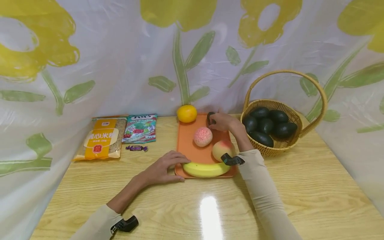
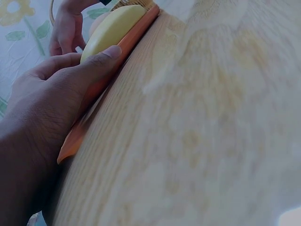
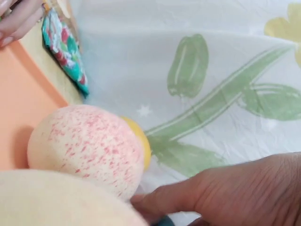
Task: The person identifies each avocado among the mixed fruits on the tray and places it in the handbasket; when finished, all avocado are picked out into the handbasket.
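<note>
On an orange tray (image 1: 192, 151) a yellow banana (image 1: 207, 169) lies along the front edge, with a peach (image 1: 222, 150) and a pink-speckled round fruit (image 1: 202, 136) behind it. My left hand (image 1: 165, 168) is at the tray's front left corner; its fingers touch the banana's left end, and the thumb (image 2: 101, 61) lies along the front side. At the tray's back right, my right hand (image 1: 223, 122) holds a dark green avocado (image 1: 211, 118) between thumb and fingers. Only a sliver of this avocado (image 3: 164, 221) shows in the right wrist view.
A yellow lemon (image 1: 187, 113) sits at the tray's back left corner. To the right stands a wicker basket (image 1: 271, 151) with a tall handle and several avocados (image 1: 265, 126). At left lie a packaged food bag (image 1: 102, 138), a teal candy bag (image 1: 140, 129) and a purple-wrapped candy (image 1: 136, 148).
</note>
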Action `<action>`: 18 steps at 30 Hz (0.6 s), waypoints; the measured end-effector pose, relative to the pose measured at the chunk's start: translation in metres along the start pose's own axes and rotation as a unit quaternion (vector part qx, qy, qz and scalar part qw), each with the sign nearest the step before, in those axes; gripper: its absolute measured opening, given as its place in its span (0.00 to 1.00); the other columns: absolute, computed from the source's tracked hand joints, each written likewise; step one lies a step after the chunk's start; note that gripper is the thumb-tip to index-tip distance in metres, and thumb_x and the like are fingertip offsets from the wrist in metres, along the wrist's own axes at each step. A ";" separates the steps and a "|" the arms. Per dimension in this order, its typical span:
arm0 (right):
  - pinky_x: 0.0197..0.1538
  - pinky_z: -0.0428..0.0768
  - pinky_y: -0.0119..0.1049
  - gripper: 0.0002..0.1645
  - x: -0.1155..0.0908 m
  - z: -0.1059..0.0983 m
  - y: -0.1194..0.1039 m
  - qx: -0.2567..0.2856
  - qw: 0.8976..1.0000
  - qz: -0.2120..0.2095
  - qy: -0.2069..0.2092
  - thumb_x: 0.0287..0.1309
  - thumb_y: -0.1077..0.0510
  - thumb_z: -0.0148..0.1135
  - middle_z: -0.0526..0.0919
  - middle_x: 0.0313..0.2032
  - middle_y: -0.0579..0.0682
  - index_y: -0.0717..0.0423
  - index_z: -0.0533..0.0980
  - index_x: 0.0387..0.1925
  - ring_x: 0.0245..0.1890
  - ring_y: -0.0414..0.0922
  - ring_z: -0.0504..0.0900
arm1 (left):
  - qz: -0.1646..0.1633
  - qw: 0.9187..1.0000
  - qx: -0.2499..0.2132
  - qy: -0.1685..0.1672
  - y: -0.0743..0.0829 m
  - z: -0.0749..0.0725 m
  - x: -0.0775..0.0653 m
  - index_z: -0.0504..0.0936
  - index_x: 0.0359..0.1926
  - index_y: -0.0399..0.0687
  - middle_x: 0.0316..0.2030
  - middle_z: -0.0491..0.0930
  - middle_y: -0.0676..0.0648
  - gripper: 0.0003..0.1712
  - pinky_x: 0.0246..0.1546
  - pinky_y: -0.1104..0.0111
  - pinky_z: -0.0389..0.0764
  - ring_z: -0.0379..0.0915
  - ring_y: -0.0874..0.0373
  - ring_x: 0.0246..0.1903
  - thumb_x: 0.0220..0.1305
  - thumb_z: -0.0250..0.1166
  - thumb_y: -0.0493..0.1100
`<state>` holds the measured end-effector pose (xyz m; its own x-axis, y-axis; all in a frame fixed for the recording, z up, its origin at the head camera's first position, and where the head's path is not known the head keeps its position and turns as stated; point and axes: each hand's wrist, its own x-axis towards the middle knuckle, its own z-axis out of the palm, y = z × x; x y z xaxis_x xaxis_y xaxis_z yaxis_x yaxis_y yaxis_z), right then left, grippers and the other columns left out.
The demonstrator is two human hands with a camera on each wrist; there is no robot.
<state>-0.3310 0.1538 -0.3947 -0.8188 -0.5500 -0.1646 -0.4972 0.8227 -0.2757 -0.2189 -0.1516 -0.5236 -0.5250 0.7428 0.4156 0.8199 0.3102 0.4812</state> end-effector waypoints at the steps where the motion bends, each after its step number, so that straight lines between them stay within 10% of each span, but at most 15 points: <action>1: 0.43 0.76 0.39 0.10 0.000 0.000 0.001 0.000 1.000 0.005 -0.007 0.71 0.56 0.63 0.80 0.33 0.53 0.61 0.80 0.38 0.36 0.49 0.76 | -0.001 1.000 0.000 0.000 0.000 0.000 0.000 0.79 0.67 0.62 0.63 0.80 0.54 0.36 0.68 0.58 0.73 0.72 0.57 0.64 0.58 0.79 0.56; 7: 0.25 0.62 0.30 0.25 0.002 0.002 0.006 0.016 0.998 0.051 -0.019 0.71 0.57 0.63 0.65 0.14 0.42 0.56 0.73 0.15 0.16 0.38 0.64 | 0.001 1.000 0.003 -0.001 -0.001 0.002 -0.001 0.79 0.67 0.63 0.63 0.80 0.54 0.36 0.68 0.57 0.73 0.73 0.57 0.65 0.58 0.79 0.57; 11: 0.27 0.65 0.33 0.23 0.003 0.004 0.008 -0.004 0.997 0.076 -0.002 0.71 0.56 0.63 0.65 0.17 0.43 0.53 0.72 0.17 0.19 0.41 0.66 | 0.001 1.000 0.006 -0.003 -0.001 0.002 -0.002 0.79 0.68 0.62 0.63 0.80 0.54 0.36 0.68 0.57 0.74 0.73 0.56 0.65 0.59 0.79 0.57; 14: 0.40 0.77 0.39 0.13 0.001 0.004 0.009 -0.011 0.996 0.083 0.023 0.70 0.55 0.66 0.76 0.29 0.51 0.62 0.77 0.37 0.33 0.48 0.77 | 0.002 1.000 0.006 -0.001 0.000 0.001 -0.001 0.79 0.68 0.62 0.63 0.80 0.54 0.37 0.68 0.57 0.74 0.72 0.56 0.65 0.59 0.79 0.57; 18: 0.67 0.76 0.51 0.34 -0.003 0.003 0.010 0.032 0.996 0.080 0.038 0.69 0.57 0.68 0.79 0.58 0.65 0.65 0.63 0.67 0.60 0.59 0.79 | -0.001 1.000 0.004 -0.001 0.002 0.001 0.001 0.79 0.68 0.62 0.63 0.80 0.54 0.37 0.68 0.56 0.73 0.72 0.56 0.65 0.58 0.79 0.57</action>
<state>-0.3327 0.1625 -0.4001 -0.9065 -0.3981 -0.1405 -0.3414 0.8870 -0.3108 -0.2176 -0.1503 -0.5230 -0.5264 0.7429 0.4135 0.8206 0.3165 0.4759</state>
